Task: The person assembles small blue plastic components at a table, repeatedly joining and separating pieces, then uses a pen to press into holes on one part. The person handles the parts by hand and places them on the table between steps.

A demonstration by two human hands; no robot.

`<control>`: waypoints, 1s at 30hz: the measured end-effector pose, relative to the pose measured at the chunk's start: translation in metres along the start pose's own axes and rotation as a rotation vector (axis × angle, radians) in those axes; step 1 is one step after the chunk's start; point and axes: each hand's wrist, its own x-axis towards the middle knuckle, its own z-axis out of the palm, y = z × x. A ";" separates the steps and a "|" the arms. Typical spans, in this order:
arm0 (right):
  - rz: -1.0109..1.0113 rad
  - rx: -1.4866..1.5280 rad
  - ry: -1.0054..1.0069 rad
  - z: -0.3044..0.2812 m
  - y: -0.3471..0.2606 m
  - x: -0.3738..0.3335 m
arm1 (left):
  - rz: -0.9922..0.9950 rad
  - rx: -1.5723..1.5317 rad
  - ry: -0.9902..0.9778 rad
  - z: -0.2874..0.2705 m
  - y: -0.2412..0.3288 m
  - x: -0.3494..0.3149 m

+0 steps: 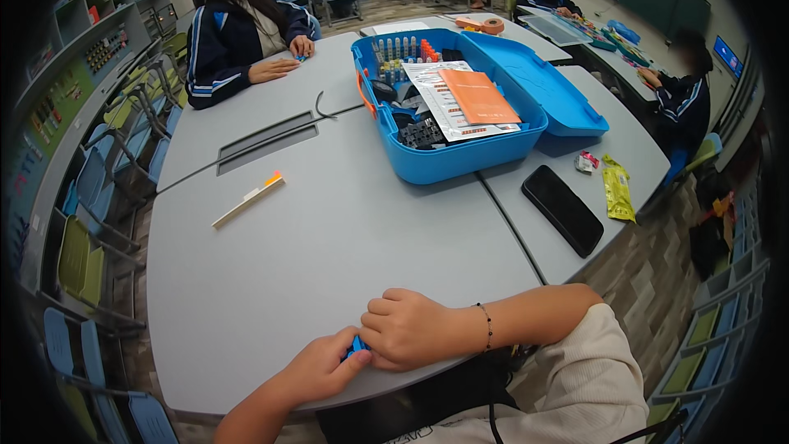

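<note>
Near the table's front edge, my left hand [322, 368] and my right hand [404, 329] meet around a small blue piece [357, 348]. It looks like a plastic building part, mostly covered by my fingers. The left thumb and fingers pinch it from the left; the right hand is curled against its other side, its fingertips partly hidden. Farther off on the left lies a thin pale beam [246, 204] with an orange piece at its far end.
A blue case [460, 166] full of parts, with orange and white papers on top, stands at the back centre. Right of it lie a black phone [564, 210] and a yellow wrapper [618, 189]. A person [246, 33] sits at the far left.
</note>
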 end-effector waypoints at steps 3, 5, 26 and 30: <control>-0.009 -0.073 0.020 0.003 0.000 0.001 | -0.002 -0.002 0.031 0.000 0.000 0.002; -0.022 -0.107 0.034 0.003 -0.001 0.001 | 0.012 -0.003 0.054 0.003 0.000 0.001; 0.165 0.096 -0.013 -0.015 0.027 0.004 | -0.063 -0.311 0.011 0.001 -0.011 0.000; 0.280 0.055 -0.080 -0.010 0.046 0.003 | -0.099 -0.456 0.025 -0.002 -0.011 0.000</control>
